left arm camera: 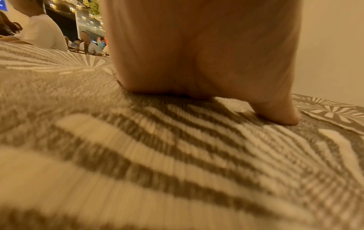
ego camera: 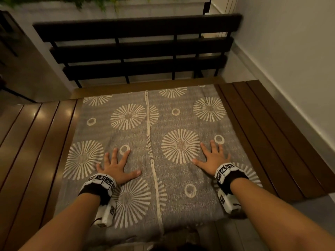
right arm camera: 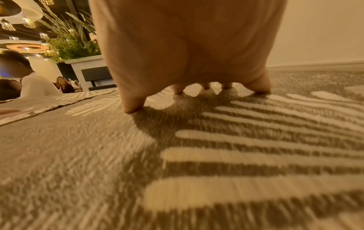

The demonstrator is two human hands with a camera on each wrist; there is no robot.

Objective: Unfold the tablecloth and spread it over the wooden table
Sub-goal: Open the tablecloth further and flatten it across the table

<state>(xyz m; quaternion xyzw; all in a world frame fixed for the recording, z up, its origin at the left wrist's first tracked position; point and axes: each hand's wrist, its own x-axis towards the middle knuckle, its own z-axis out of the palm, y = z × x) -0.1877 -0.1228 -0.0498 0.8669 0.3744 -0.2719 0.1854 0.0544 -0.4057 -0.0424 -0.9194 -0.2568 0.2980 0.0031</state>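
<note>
A grey tablecloth (ego camera: 152, 138) with cream starburst and ring patterns lies flat over the middle of the slatted wooden table (ego camera: 32, 142). A cream hem runs down its middle, where one half overlaps the other. My left hand (ego camera: 117, 165) presses flat on the cloth left of that hem, fingers spread. Right of the hem my right hand (ego camera: 212, 156) lies flat too, with straight spread fingers. In the left wrist view the palm (left arm camera: 197, 54) bears on the weave (left arm camera: 138, 155). The right wrist view shows the palm (right arm camera: 187, 46) above the cloth (right arm camera: 98, 155), with only the fingertips touching it.
Bare wooden slats (ego camera: 272, 133) show on both sides of the cloth. A dark slatted bench (ego camera: 137, 49) stands beyond the table's far edge. A white wall (ego camera: 299, 60) runs close along the right. People (right arm camera: 33, 84) sit at other tables in the background, near a planter (right arm camera: 69, 43).
</note>
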